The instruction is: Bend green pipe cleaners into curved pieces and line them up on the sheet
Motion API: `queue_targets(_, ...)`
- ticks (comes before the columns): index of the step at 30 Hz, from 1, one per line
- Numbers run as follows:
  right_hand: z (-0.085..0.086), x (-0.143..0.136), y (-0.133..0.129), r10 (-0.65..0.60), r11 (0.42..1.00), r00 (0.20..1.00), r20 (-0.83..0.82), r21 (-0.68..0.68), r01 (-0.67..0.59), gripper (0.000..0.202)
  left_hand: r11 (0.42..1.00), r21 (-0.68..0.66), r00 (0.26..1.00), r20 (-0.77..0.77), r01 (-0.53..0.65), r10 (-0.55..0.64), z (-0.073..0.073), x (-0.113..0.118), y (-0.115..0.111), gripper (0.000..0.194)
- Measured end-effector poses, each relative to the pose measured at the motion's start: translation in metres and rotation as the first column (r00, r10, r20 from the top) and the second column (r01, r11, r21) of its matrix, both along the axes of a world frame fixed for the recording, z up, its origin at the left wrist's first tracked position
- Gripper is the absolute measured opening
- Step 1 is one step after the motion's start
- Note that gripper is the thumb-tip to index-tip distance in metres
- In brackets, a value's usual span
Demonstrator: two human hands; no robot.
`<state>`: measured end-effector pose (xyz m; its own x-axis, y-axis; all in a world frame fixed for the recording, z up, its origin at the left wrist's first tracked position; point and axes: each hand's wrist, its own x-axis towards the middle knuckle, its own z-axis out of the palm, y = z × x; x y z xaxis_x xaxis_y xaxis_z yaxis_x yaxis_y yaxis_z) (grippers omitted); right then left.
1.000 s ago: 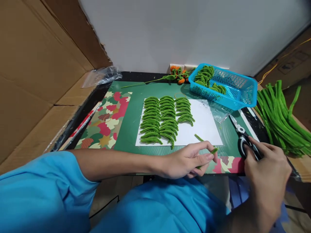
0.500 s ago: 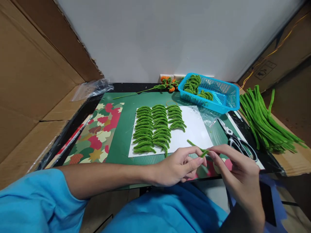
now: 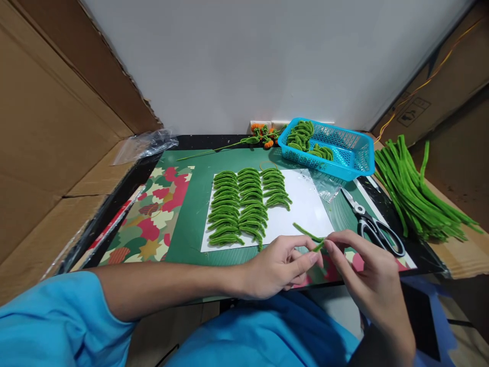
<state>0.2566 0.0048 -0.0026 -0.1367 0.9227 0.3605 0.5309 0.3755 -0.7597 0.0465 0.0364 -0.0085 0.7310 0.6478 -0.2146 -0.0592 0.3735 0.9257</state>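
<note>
Between my hands is a green pipe cleaner [image 3: 305, 232], bent sharply, with one end sticking out toward the white sheet. My left hand [image 3: 284, 265] pinches it between thumb and forefinger. The thumb and forefinger of my right hand [image 3: 364, 272] are closed on it at the bend, close to the left fingertips. Just beyond, several curved green pipe-cleaner pieces [image 3: 223, 209] lie in three columns on the white sheet [image 3: 303, 199]; the right column is the shortest.
A blue basket [image 3: 324, 164] holding green folded pieces stands at the back right. Scissors [image 3: 369, 221] lie right of the sheet, near a bundle of long green pipe cleaners [image 3: 416, 193]. Orange pipe-cleaner flowers [image 3: 263, 133] lie at the back. Cardboard [image 3: 49, 102] walls the left side.
My right hand has shifted slightly left, closer to my left fingers. The pipe cleaner stays pinched in both hands. The view has tilted a little.
</note>
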Motion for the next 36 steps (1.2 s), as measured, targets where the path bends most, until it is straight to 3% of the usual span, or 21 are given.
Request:
queue_targets(7, -0.002, 0.002, -0.001, -0.034, 0.980, 0.980, -0.195, -0.201, -0.006, 0.028, 1.000, -0.009, 1.000, -0.011, 0.026, -0.026, 0.002, -0.001, 0.000, 0.051)
queue_targets(16, -0.002, 0.007, -0.002, 0.011, 0.964, 0.966, -0.257, -0.255, -0.078, 0.033, 1.000, 0.022, 0.997, -0.078, 0.009, -0.008, -0.001, -0.002, 0.000, 0.061)
queue_targets(25, -0.002, 0.012, -0.006, 0.074, 0.981, 0.995, -0.073, -0.174, -0.085, 0.028, 0.999, -0.030, 0.997, -0.069, 0.030, -0.032, 0.000, -0.004, 0.001, 0.056)
queue_targets(36, -0.004, 0.011, -0.003, 0.107, 0.976, 0.994, -0.032, -0.187, -0.111, 0.027, 0.999, -0.031, 0.997, -0.073, 0.027, -0.029, -0.002, -0.004, 0.000, 0.060)
